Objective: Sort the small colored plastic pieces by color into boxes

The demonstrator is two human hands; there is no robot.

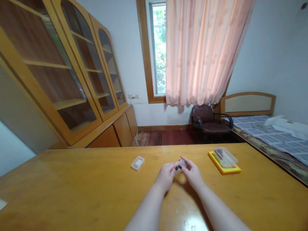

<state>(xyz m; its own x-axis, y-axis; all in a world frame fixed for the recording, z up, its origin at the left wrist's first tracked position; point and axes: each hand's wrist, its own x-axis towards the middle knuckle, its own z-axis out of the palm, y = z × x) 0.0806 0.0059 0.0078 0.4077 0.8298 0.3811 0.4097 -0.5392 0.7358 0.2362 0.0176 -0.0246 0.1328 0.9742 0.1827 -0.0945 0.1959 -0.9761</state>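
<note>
My left hand and my right hand meet above the middle of the wooden table. Between their fingertips is a small, pale, see-through piece, which looks like plastic; the fingers cover most of it, so its kind does not show. Both thumbs press on its near side, and the fingers curl around it. To the left of my hands lies a small clear plastic case with something whitish inside. Off to the right, a yellow flat box has a clear plastic container resting tilted on top.
Beyond the table's far edge are a brown office chair and a bed with a checked sheet. A glass-doored cabinet stands along the left wall. A pale corner of something shows at the table's left edge.
</note>
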